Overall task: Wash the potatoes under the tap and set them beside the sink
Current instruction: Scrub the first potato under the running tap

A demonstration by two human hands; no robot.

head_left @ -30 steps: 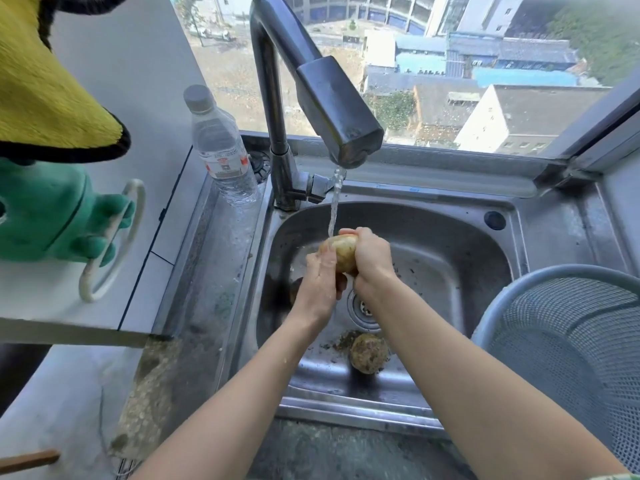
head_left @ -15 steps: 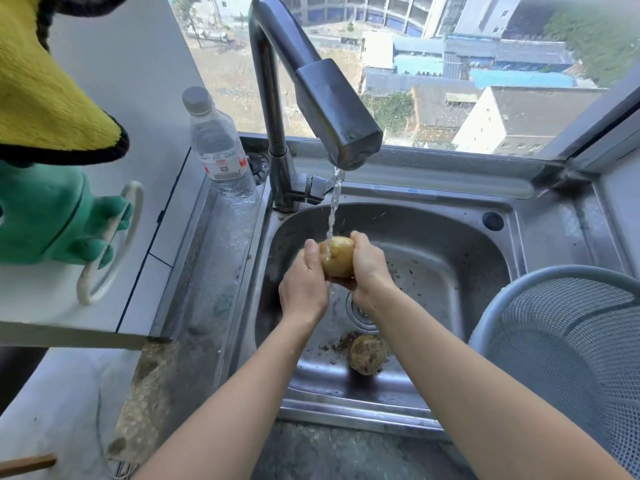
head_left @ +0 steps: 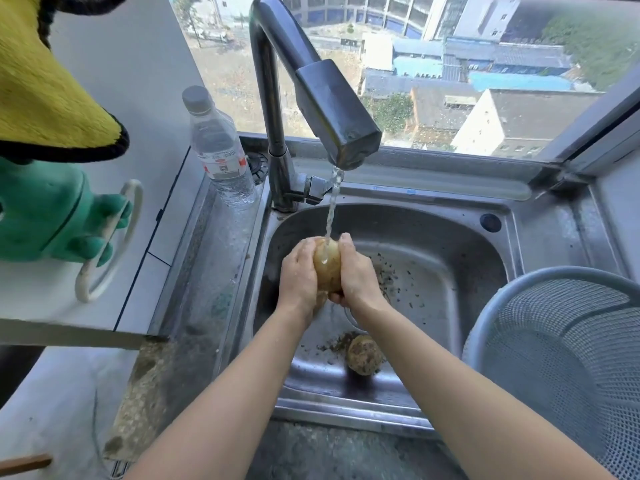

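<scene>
Since a second ago the left hand [head_left: 298, 271] has risen level with the right hand [head_left: 358, 275]. The two now clasp the potato [head_left: 327, 268] from either side, fingers curled round it, directly below the tap [head_left: 332, 109], with the water stream [head_left: 330, 216] striking its top. Its skin looks pale and mostly clean, so this rinse seems well advanced. A second potato [head_left: 363, 355], crusted with soil, lies on the sink [head_left: 346, 415] floor further below the tap, toward the person, apparently unwashed. No washed potato shows beside the sink yet. Setting this one down and washing the other both remain.
</scene>
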